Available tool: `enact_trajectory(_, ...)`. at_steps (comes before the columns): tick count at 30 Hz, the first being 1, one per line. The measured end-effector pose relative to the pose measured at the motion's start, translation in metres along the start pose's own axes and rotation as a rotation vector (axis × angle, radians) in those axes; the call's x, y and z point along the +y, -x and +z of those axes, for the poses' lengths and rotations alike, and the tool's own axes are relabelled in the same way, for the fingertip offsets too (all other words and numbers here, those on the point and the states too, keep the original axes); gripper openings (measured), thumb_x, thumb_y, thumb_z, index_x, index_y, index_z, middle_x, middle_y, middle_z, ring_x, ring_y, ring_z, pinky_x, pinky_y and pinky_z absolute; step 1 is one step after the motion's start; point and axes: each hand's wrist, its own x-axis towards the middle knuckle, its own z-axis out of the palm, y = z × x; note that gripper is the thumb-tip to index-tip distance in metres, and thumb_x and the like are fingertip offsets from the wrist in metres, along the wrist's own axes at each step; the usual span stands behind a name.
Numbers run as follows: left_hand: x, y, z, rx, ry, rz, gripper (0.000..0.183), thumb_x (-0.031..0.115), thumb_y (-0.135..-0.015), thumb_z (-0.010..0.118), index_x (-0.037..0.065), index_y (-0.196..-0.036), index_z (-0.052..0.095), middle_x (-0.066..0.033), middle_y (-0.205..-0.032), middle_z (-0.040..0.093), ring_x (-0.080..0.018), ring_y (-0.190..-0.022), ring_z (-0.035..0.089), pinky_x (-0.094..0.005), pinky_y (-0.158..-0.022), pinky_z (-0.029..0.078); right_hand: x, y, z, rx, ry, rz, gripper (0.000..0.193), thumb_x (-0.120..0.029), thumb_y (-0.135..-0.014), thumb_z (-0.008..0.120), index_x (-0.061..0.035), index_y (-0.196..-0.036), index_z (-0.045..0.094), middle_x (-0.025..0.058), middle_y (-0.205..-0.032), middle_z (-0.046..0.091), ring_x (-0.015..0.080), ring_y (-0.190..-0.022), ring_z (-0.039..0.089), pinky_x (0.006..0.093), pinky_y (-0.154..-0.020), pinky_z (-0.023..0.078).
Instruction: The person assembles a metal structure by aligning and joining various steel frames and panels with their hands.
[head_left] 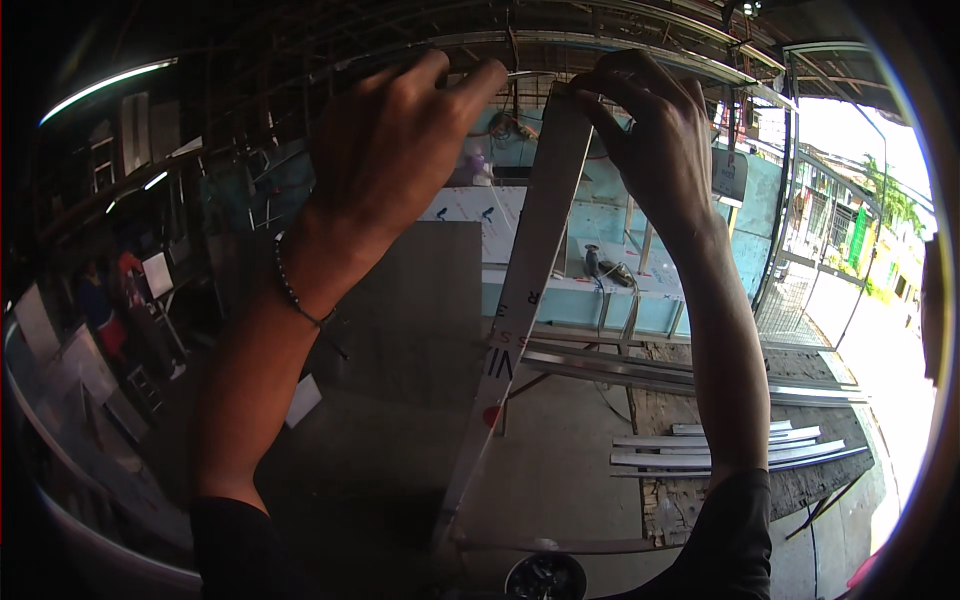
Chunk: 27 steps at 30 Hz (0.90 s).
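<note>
A long, flat aluminium bar [530, 230] with a protective film, dark lettering and a red dot leans upright in front of me. Its top end is level with my raised hands. My right hand [655, 125] is closed at that top end, its thumb and fingertips gripping the edge. To the left of the bar, my left hand [395, 135] is raised with its fingers closed. A thin, pale, pointed thing [522, 73] sticks out from its fingertips toward the bar's top; its kind is too small to make out. A beaded bracelet [290, 280] circles my left wrist.
Several metal strips [720, 455] and longer profiles [690, 380] lie on a worn wooden bench [690, 510] at right. Power tools [605, 265] rest on a film-covered table behind. A black bucket [545, 577] stands below. People [115, 295] are at far left. A metal-framed gate [815, 250] is at right.
</note>
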Motion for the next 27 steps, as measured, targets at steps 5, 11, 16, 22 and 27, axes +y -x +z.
enact_trajectory(5,0.003,0.001,0.002,-0.025,0.000,0.013,0.029,0.004,-0.084,0.067,0.017,-0.110,0.073,-0.0074,-0.075,0.065,-0.0262,-0.071,0.074,-0.0363,-0.054,0.060,0.006,-0.014,-0.006,-0.027,0.148,-0.226,0.012,-0.016,-0.090,0.074,-0.0091,-0.100,0.076,0.0028,-0.109,0.070,0.0211,-0.096,0.068,0.0376,-0.087,0.049)
enact_trajectory(11,0.000,0.006,0.007,-0.062,0.065,-0.027,0.030,0.004,-0.084,0.067,0.015,-0.112,0.072,-0.0095,-0.077,0.066,-0.0290,-0.072,0.075,-0.0386,-0.056,0.061,0.009,-0.005,0.005,-0.099,0.164,-0.242,0.011,-0.008,-0.092,0.068,-0.0074,-0.104,0.071,0.0039,-0.111,0.063,0.0207,-0.095,0.063,0.0393,-0.085,0.045)
enact_trajectory(16,0.004,0.001,0.005,-0.067,0.061,-0.031,0.029,0.005,-0.085,0.067,0.015,-0.112,0.072,-0.0102,-0.077,0.067,-0.0290,-0.072,0.075,-0.0381,-0.056,0.061,-0.003,0.007,-0.004,-0.096,0.208,-0.180,0.015,-0.001,-0.091,0.067,-0.0108,-0.102,0.071,0.0042,-0.105,0.064,0.0186,-0.096,0.065,0.0371,-0.086,0.044)
enact_trajectory(22,0.005,-0.004,0.007,-0.030,0.025,-0.029,0.019,0.007,-0.089,0.070,0.015,-0.106,0.071,-0.0073,-0.076,0.065,-0.0287,-0.067,0.071,-0.0368,-0.052,0.056,-0.004,0.015,-0.010,-0.021,0.018,0.037,0.018,-0.014,-0.091,0.074,-0.0099,-0.107,0.068,0.0053,-0.108,0.066,0.0238,-0.097,0.067,0.0408,-0.087,0.044)
enact_trajectory(27,0.006,0.000,0.005,-0.022,0.062,0.040,0.021,0.006,-0.084,0.067,0.015,-0.101,0.074,-0.0081,-0.069,0.066,-0.0279,-0.070,0.075,-0.0375,-0.051,0.060,-0.002,0.008,-0.015,-0.014,0.041,0.092,0.017,-0.016,-0.091,0.074,-0.0117,-0.107,0.071,0.0049,-0.110,0.070,0.0245,-0.102,0.068,0.0416,-0.094,0.046)
